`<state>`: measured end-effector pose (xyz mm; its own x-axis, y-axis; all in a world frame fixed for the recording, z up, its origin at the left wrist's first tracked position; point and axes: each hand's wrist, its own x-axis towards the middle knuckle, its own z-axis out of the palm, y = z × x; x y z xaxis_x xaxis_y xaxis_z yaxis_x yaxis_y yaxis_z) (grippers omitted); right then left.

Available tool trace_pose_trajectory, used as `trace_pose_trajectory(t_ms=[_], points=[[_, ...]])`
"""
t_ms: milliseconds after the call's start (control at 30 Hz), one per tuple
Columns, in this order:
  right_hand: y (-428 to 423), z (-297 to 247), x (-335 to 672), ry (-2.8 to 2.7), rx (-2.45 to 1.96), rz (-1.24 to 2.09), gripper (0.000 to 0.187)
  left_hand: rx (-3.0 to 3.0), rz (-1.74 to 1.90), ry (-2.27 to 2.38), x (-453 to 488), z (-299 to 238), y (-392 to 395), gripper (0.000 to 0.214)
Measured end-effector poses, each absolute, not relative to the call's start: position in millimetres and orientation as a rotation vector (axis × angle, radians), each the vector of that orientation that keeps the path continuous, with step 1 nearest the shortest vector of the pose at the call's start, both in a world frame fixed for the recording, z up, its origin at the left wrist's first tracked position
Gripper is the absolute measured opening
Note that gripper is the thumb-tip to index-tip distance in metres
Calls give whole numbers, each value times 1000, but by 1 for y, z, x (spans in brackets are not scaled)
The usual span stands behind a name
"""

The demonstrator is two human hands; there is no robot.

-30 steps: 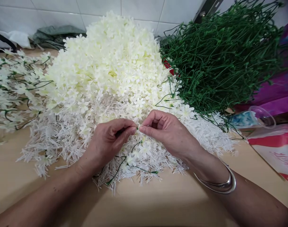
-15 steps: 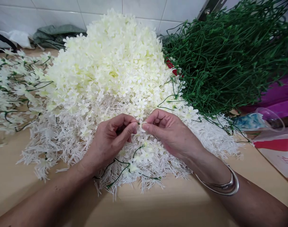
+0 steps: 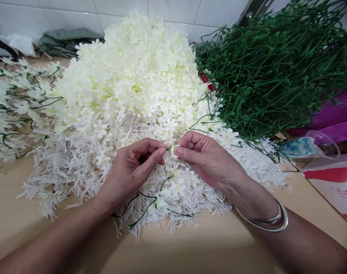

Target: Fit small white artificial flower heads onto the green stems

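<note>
My left hand (image 3: 132, 169) pinches the tip of a thin green stem (image 3: 141, 211) that trails down under my wrist with small flowers on it. My right hand (image 3: 207, 158) pinches a small white artificial flower (image 3: 175, 150) right at that stem tip; the fingertips of both hands nearly touch. Both hands hover over a spread of white spiky plastic pieces (image 3: 76, 167) on the tan table (image 3: 190, 251). Behind them rises a big heap of cream-white flower heads (image 3: 139, 72).
A tangled pile of bare green stems (image 3: 270, 68) lies at the back right. Finished stems with flowers (image 3: 13, 106) lie at the left. Purple and red-white plastic bags (image 3: 333, 167) sit at the right edge. A tiled wall and cloths (image 3: 65, 38) are behind.
Both hands have shifted slightly up and to the right while keeping their pinch together. The flower now sits at the stem tip between the fingertips.
</note>
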<state>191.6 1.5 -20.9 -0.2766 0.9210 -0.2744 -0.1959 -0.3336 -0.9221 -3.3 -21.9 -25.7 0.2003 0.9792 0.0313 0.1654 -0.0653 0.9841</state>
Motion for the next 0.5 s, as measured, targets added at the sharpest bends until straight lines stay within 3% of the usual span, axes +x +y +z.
trace_pose_trajectory(t_ms=[500], points=[[-5,-22,185,-1054,-1158,1617,42,1590,998,1209,-5,-30,-24,16]])
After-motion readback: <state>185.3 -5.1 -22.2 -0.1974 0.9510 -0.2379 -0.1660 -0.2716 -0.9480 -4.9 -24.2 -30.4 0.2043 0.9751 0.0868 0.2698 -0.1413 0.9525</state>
